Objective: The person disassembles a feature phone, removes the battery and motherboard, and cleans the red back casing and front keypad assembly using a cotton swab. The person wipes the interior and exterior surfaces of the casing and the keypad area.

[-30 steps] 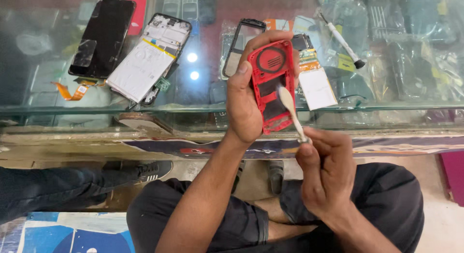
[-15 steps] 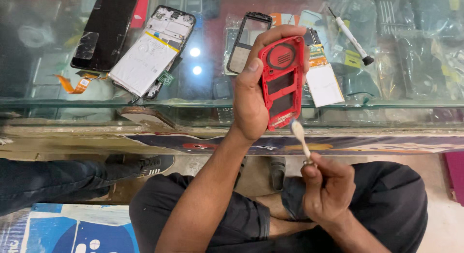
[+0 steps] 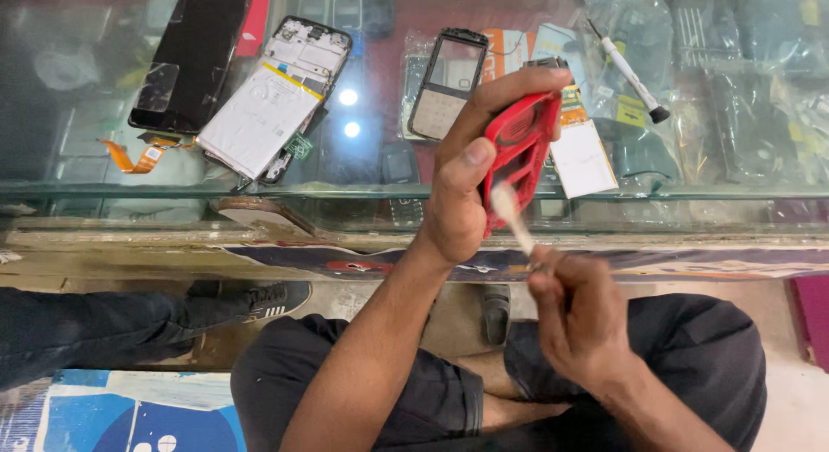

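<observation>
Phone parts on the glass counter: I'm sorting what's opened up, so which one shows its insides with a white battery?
The opened phone lying tilted between the black screen panel and the small grey keypad frame. Only it shows a white battery and circuit parts.

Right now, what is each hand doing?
Left hand: closed around the red phone housing.
Right hand: closed on a small brush, bristles at the housing.

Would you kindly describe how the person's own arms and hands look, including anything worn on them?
Both arms are bare as far as the picture shows them: no sleeves, cuffs or gloves. The left hand has short nails, with the thumbnail plainly visible, and no ring shows. The right hand shows no ring, and the wrist behind it no watch or band. Dark trousers cover the legs beneath the forearms.
</observation>
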